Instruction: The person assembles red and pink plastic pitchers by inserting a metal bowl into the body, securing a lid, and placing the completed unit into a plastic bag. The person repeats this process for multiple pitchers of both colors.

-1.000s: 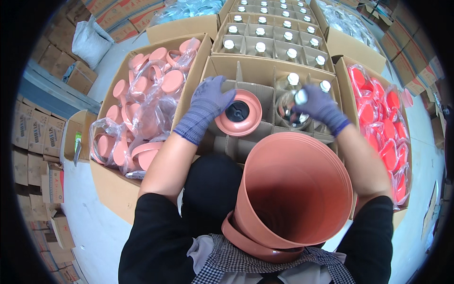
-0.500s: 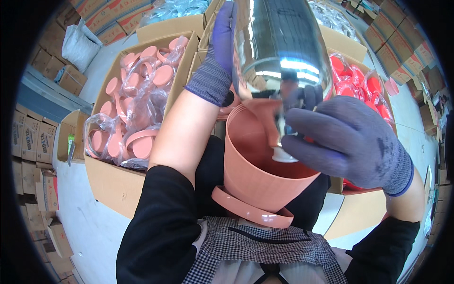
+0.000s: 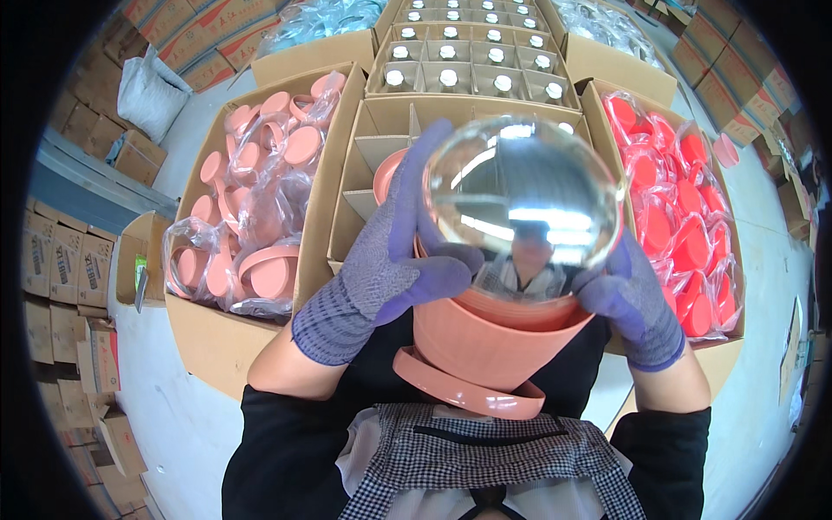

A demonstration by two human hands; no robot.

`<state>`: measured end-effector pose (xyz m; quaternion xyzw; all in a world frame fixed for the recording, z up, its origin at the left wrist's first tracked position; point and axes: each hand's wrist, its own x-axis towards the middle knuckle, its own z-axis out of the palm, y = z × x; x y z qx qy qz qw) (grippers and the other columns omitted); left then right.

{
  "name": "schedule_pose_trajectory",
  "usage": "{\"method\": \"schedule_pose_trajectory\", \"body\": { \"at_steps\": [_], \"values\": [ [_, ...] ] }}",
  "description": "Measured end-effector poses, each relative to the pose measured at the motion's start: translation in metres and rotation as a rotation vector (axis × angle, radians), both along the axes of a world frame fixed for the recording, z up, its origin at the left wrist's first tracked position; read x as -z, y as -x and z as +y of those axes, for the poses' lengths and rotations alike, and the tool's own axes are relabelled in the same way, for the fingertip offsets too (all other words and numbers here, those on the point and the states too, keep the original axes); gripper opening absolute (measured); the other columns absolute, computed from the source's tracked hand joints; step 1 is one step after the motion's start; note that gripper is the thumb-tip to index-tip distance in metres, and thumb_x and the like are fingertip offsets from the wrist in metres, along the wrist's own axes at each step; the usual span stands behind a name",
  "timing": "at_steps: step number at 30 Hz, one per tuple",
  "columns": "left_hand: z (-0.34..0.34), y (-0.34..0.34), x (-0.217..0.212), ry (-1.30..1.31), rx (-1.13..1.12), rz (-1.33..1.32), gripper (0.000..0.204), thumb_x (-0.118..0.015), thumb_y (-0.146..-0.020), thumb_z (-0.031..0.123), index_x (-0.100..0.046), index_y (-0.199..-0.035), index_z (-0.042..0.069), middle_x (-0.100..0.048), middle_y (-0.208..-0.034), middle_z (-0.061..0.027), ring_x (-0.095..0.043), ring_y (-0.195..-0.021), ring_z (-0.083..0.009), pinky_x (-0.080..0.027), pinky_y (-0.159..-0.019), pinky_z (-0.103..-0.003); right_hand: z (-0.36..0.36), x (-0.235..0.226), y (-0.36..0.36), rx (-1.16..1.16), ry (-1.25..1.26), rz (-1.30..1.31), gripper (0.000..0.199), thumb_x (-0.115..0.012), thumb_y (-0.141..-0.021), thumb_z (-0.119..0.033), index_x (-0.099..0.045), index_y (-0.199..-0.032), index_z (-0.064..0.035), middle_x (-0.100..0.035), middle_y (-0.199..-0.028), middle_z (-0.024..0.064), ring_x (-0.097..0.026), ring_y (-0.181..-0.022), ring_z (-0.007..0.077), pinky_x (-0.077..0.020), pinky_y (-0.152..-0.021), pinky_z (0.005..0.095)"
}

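A shiny silver glass flask liner [image 3: 520,191] stands neck-down in a pink plastic flask shell [image 3: 494,342], its rounded end facing up at me. My gloved left hand [image 3: 394,247] grips the liner's left side, the thumb lying along its lower edge. On the opposite side my gloved right hand [image 3: 631,299] holds it near the shell's rim, some fingers hidden behind the glass. A curved pink handle [image 3: 468,386] sticks out from the shell's lower front, close to my checked apron [image 3: 485,442]. The liner's neck is out of sight inside the shell.
A divided carton [image 3: 368,178] stands just ahead, with another carton of white-capped flasks [image 3: 494,56] behind. To the left, a box holds bagged pink handled parts [image 3: 251,195]; on the right are bagged red ones [image 3: 689,225]. Stacked cartons [image 3: 65,260] line the left side.
The liner has come down into the shell, and its neck has gone from view. My right hand has left the neck for the liner's right side; my left hand has moved lower.
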<state>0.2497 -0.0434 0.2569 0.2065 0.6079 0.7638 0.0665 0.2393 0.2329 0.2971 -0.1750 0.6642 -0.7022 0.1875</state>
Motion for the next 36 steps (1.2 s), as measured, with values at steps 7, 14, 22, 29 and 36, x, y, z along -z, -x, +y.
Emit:
{"method": "schedule_pose_trajectory", "body": {
  "at_steps": [7,14,22,29,36],
  "values": [
    [-0.01,0.005,-0.029,0.353,0.112,0.083,0.114,-0.092,-0.07,0.024,-0.028,-0.163,0.005,-0.05,-0.151,-0.0185,-0.057,-0.135,-0.0284,-0.045,-0.115,-0.041,0.009,0.003,-0.011,-0.003,-0.046,-0.02,0.107,-0.085,-0.063,-0.026,-0.039,-0.155,0.0018,-0.053,-0.146,0.0164,-0.052,-0.137,0.0275,-0.0411,-0.117,0.0409],
    [-0.025,0.033,-0.049,0.637,0.365,0.28,0.119,-0.098,-0.063,0.033,-0.035,-0.159,0.001,-0.057,-0.145,-0.0189,-0.056,-0.136,-0.0272,-0.046,-0.113,-0.037,0.042,0.011,0.012,-0.048,-0.511,0.778,0.088,-0.083,-0.064,-0.066,-0.067,-0.121,-0.0012,-0.047,-0.156,0.0232,-0.047,-0.141,0.0435,-0.0355,-0.118,0.0532],
    [-0.013,0.061,-0.049,0.593,0.637,0.336,0.089,-0.089,-0.078,0.025,-0.048,-0.154,0.003,-0.058,-0.145,-0.0173,-0.055,-0.135,-0.0246,-0.045,-0.113,-0.037,0.044,0.011,0.034,-0.33,-0.326,1.06,0.062,-0.077,-0.081,-0.063,-0.077,-0.101,-0.0051,-0.058,-0.145,0.0252,-0.053,-0.133,0.0475,-0.0357,-0.113,0.0601],
    [-0.005,0.063,-0.08,0.631,0.701,0.597,0.087,-0.094,-0.066,0.027,-0.063,-0.144,0.006,-0.062,-0.147,-0.0147,-0.058,-0.135,-0.0311,-0.044,-0.116,-0.042,0.038,0.036,0.023,-0.267,-0.116,0.841,0.064,-0.071,-0.085,-0.067,-0.073,-0.1,-0.0045,-0.056,-0.146,0.0265,-0.053,-0.134,0.0452,-0.0368,-0.114,0.0586],
    [-0.002,0.067,-0.068,0.686,0.578,0.575,0.069,-0.09,-0.072,0.019,-0.068,-0.137,0.008,-0.07,-0.13,-0.0134,-0.066,-0.121,-0.0306,-0.052,-0.107,-0.041,0.008,0.067,0.003,0.124,0.369,0.307,0.047,-0.046,-0.11,-0.043,-0.061,-0.128,-0.0021,-0.048,-0.15,0.0219,-0.053,-0.136,0.0289,-0.0427,-0.115,0.0437]
  ]
}}
